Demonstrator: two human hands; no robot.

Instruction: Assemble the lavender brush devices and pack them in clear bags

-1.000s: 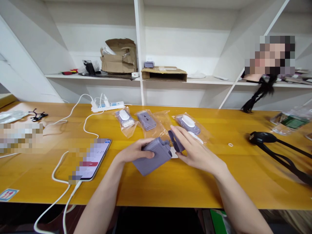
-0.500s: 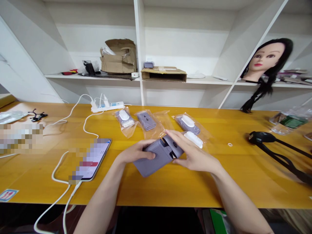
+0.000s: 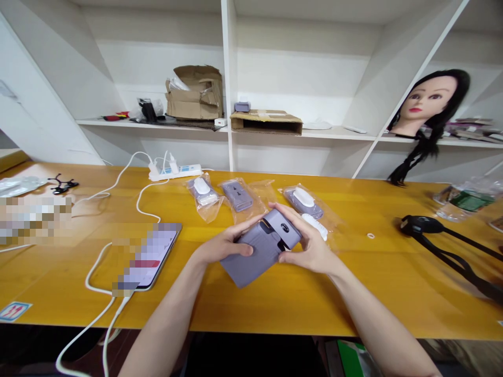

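Observation:
Both my hands hold a flat purple-grey device (image 3: 257,254) just above the yellow table (image 3: 353,293). My left hand (image 3: 222,245) grips its left side, thumb on top. My right hand (image 3: 310,246) is closed round a smaller purple piece (image 3: 285,230) that sits against the device's far right end. Right behind my hands lie several clear bags with purple and white parts: one (image 3: 202,193) at the left, one (image 3: 238,195) in the middle, one (image 3: 304,201) at the right. A loose white part (image 3: 316,224) lies by my right hand.
A phone (image 3: 151,256) on a white cable (image 3: 98,314) lies at the left, and a white power strip (image 3: 176,170) at the table's back. A black strap device (image 3: 428,226) lies at the right. Shelves behind hold cardboard boxes (image 3: 194,99) and a mannequin head (image 3: 428,104).
My right hand brought the smaller purple piece from the right onto the device's end. Both hands then lifted and tilted the device slightly.

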